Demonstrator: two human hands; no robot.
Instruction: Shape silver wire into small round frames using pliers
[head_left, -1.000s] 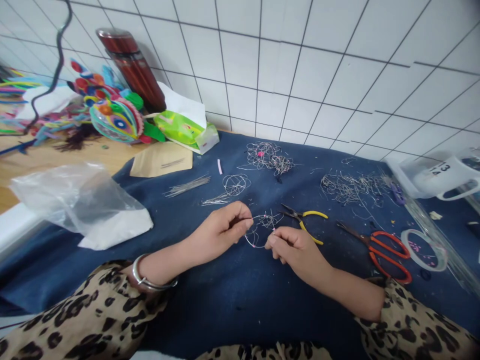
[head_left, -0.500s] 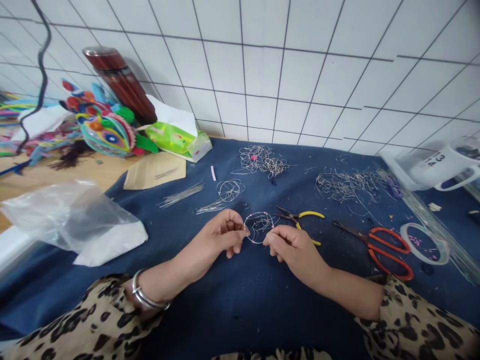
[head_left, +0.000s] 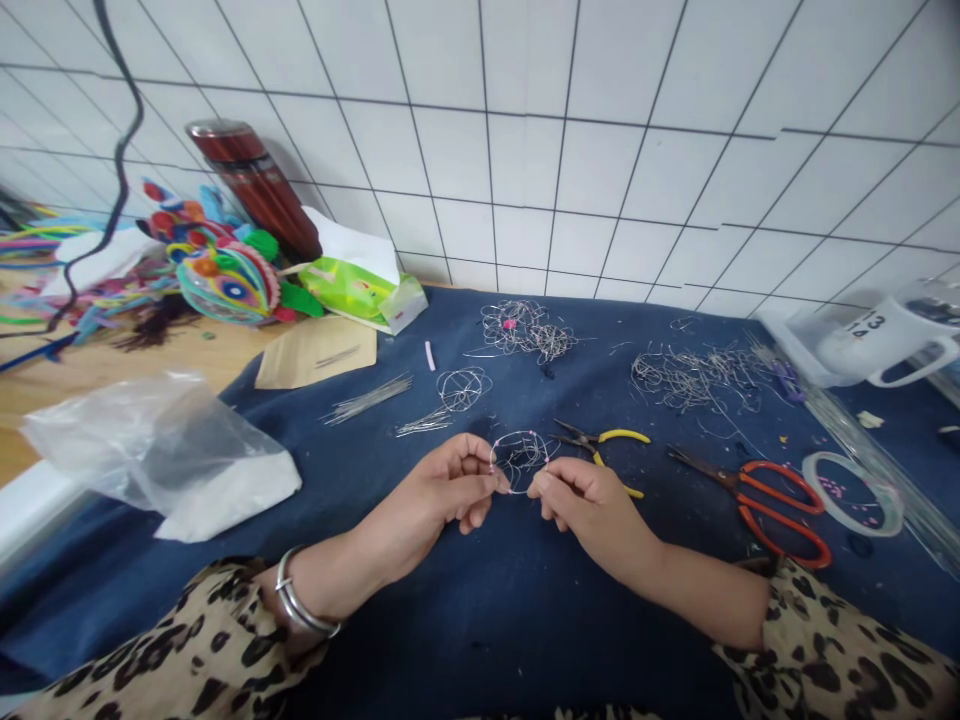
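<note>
Two bare hands meet over a dark blue cloth [head_left: 480, 620], with leopard-print sleeves at the wrists. The left hand [head_left: 450, 485] and right hand [head_left: 581, 500] each pinch one side of a small wire ring [head_left: 519, 461] webbed with thin wire and dotted with pink beads, held just above the cloth between them. Just beyond the ring lie yellow-handled pliers [head_left: 604, 442]. Right of the ring, red-handled scissors [head_left: 757, 495] rest beside a clear tape roll [head_left: 851, 492]. Left of the ring sits a crumpled plastic bag [head_left: 161, 450]. Farther back from the ring lie loose wire tangles [head_left: 529, 330], against a white tiled wall [head_left: 600, 150].
</note>
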